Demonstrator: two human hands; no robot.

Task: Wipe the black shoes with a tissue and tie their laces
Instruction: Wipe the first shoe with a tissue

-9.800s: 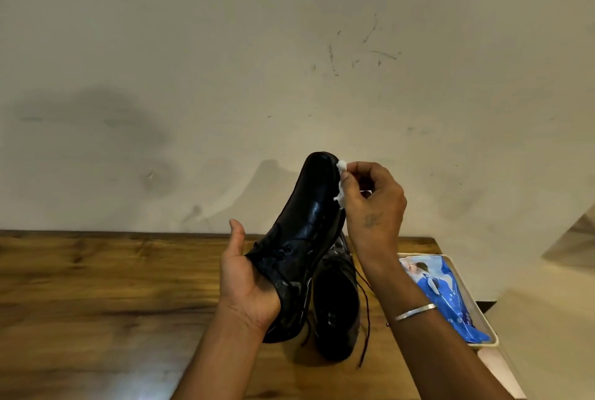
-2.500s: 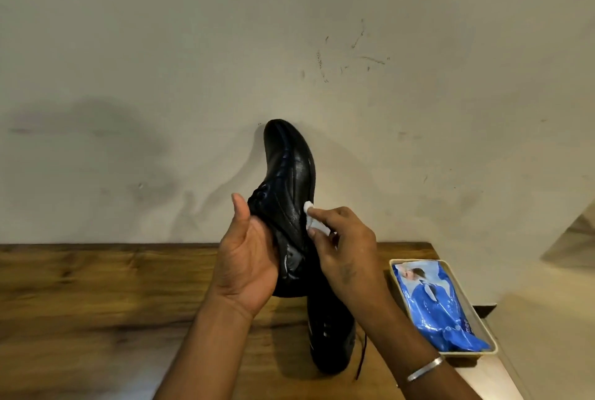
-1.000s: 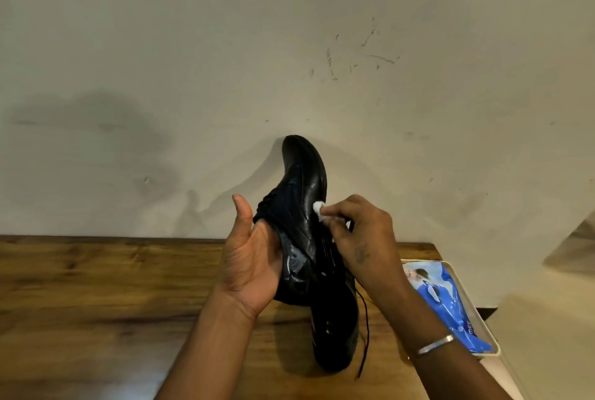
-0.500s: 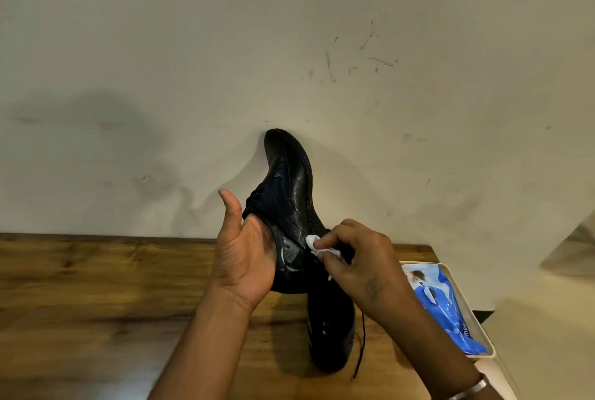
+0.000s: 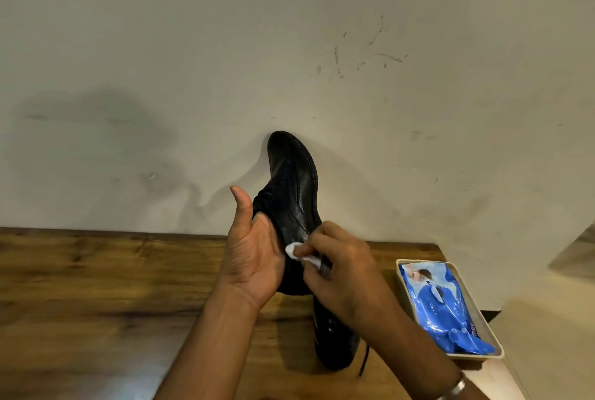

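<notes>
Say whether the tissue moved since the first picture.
Yes. The tissue in the right hand went down from the toe of the held shoe to the back edge of the table.

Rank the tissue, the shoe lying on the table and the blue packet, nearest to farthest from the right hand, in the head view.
1. Tissue: pinched in the right hand, against the held shoe.
2. Shoe on the table: just below the hand.
3. Blue packet: in the tray, off to the right.

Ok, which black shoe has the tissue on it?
The raised shoe, toe up, gripped by the left hand, with the right hand pinching a tissue against it. The other shoe lies on the table.
</notes>
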